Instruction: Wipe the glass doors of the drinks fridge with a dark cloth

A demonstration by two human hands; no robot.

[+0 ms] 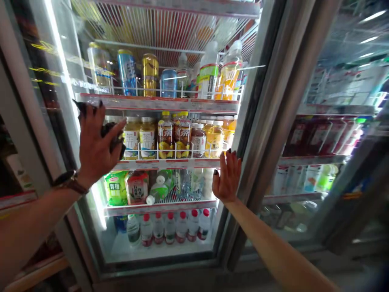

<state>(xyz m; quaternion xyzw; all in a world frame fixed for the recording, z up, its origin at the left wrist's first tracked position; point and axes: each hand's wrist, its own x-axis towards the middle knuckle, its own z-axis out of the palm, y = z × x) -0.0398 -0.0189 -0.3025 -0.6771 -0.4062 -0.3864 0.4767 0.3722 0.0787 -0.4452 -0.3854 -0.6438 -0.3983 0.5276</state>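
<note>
Two hands raised at the glass door (pixel 65 52) of a drinks cooler (pixel 161 263), logged for you, the operator.

Your left hand (pixel 95 146): arm rising from the lower left, elbow bent, wrist cocked back, wristwatch (pixel 70 181) on a dark strap. Fingers (pixel 91 115) spread wide, slightly curled, level with the second shelf (pixel 158 104). One dark object (pixel 114 140) sits at the edge of that hand, just beside the fingers; you cannot tell what it is, or whether it is gripped.

Your right hand (pixel 227 176): forearm reaching up from the lower right, palm upright and flat against the glass, close beside the metal door frame (pixel 240 194). Fingers spread, holding nothing. Dark polish shows on the nails of both hands.

Stock behind the glass, top to bottom: one row of cans and bottles, including a blue can (pixel 127 73); one row of tea bottles with yellow labels (pixel 174 136), directly behind the gap between your hands; one row with a green packet (pixel 115 188) and bottles lying down; one row of red-capped water bottles (pixel 170 229). A neighbouring cooler door (pixel 343 52) stands to the right, with more bottles behind it.
</note>
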